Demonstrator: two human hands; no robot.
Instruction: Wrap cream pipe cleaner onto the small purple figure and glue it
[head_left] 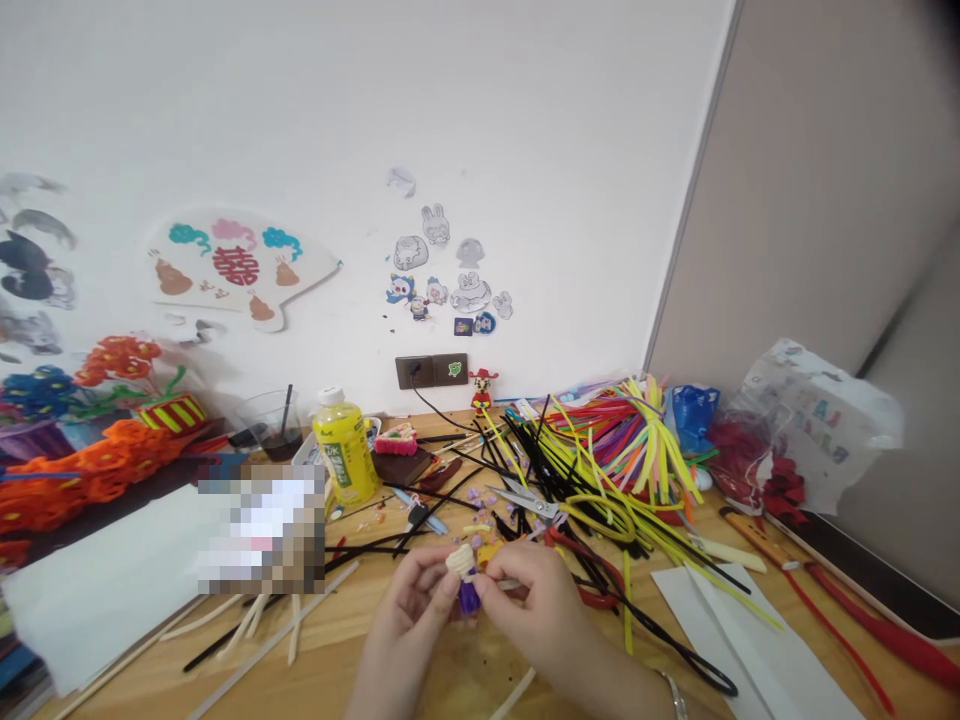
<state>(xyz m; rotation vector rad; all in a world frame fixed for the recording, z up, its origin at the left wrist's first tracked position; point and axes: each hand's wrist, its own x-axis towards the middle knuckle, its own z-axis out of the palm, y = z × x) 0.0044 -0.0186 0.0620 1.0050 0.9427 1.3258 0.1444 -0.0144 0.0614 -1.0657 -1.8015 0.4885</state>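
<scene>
A small fuzzy figure (466, 577) with a cream top and purple bottom is pinched between both hands above the wooden desk (330, 650). My left hand (405, 612) grips it from the left with curled fingers. My right hand (532, 600) closes on it from the right, thumb and forefinger at the purple part. Small purple and yellow scraps (480, 505) lie just beyond the hands. Silver scissors (529, 500) rest behind them.
A heap of coloured pipe cleaners (622, 450) covers the right back. Red-handled pliers (589, 570) lie near my right hand. A yellow bottle (345, 450), white paper sheets (750, 630), orange chenille flowers (90, 460) and a plastic bag (810, 420) surround the work spot.
</scene>
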